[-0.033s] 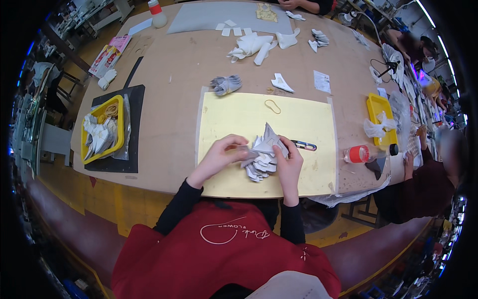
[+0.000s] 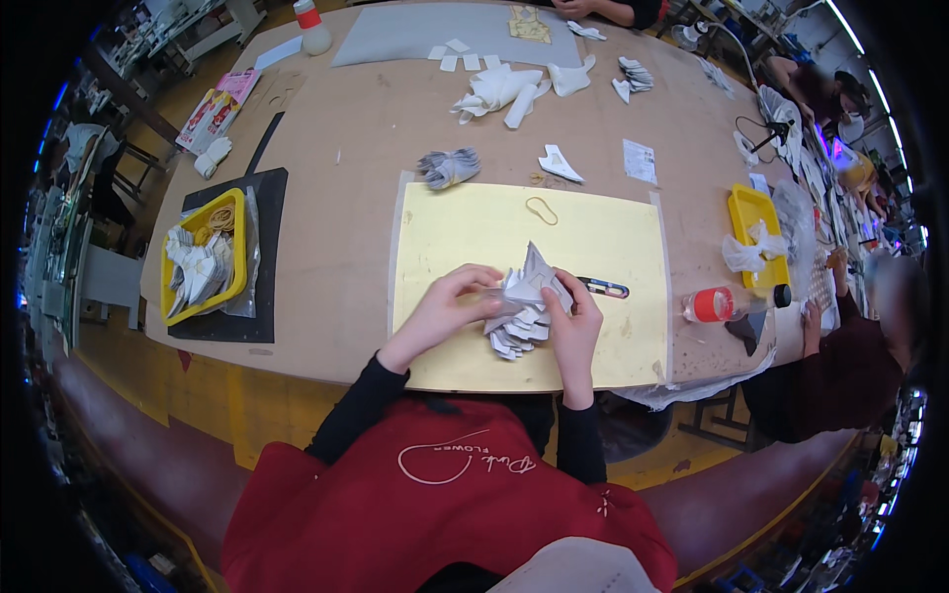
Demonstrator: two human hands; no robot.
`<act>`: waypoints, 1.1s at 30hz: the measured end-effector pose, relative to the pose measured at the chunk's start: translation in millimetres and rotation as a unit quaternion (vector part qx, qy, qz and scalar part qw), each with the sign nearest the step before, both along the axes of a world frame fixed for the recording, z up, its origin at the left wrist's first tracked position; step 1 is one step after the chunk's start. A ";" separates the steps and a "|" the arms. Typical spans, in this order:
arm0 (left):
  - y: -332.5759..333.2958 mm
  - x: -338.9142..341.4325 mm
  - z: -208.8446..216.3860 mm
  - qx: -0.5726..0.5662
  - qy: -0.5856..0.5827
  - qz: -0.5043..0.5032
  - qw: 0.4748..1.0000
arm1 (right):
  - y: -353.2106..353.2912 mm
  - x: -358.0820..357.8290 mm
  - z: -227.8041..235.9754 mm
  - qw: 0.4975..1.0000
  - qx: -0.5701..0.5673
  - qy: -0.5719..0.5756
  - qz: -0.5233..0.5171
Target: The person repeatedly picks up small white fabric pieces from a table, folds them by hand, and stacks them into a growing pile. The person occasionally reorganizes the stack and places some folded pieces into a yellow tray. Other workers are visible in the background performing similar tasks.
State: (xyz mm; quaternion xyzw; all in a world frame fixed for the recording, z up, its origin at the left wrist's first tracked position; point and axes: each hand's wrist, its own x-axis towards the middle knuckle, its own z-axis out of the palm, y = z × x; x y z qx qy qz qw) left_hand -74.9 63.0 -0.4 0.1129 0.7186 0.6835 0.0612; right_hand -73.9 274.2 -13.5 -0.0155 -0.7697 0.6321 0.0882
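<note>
Over a pale yellow sheet [image 2: 445,227] I have a stack of white and grey cut pieces [image 2: 516,336], fanned out unevenly, perhaps fabric or leather. My right hand [image 2: 575,326] grips its right side, the thumb lying on the grey pointed piece [image 2: 535,272] on top. At the left side, my left hand [image 2: 457,304] has thumb and fingers closed on the edge of a piece, slightly blurred. A dark utility knife [image 2: 605,289] lies just beyond my right hand. Farther up the sheet rests a rubber band [image 2: 541,211].
Beyond the sheet lie a grey bundle of pieces [image 2: 448,168] and a white cut piece [image 2: 560,164]. A yellow basket [image 2: 237,272] of pieces stands left; a yellow tray [image 2: 739,219] and red-labelled bottle [image 2: 710,305] stand right. A co-worker [image 2: 830,356] sits at the right edge.
My left hand has shifted slightly right, closer in to the stack. My right hand stays nearly where it was.
</note>
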 end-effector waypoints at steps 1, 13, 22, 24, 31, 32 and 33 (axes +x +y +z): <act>9.8 -3.4 -2.1 -0.031 0.069 0.004 0.997 | -0.9 1.9 3.5 1.000 -0.004 -0.020 0.007; 11.9 -5.8 2.5 0.038 -0.145 -0.022 0.989 | 9.8 6.4 12.8 0.988 -0.135 -0.071 0.030; 5.8 3.6 7.7 0.015 -0.143 -0.038 0.989 | 2.0 5.8 24.4 0.988 -0.114 -0.088 0.052; -0.7 5.0 5.6 -0.004 -0.127 -0.025 0.992 | 12.3 3.3 23.5 0.990 -0.124 -0.064 0.009; -28.7 -3.8 21.8 0.034 -0.109 0.019 0.993 | 25.5 -0.4 26.9 0.992 -0.111 -0.054 0.036; -28.1 -5.4 28.2 0.032 -0.106 0.014 0.994 | 23.4 -0.4 27.3 0.992 -0.099 -0.062 0.044; -27.3 -7.6 33.4 0.030 -0.103 0.008 0.994 | 20.9 -0.1 28.1 0.993 -0.086 -0.070 0.051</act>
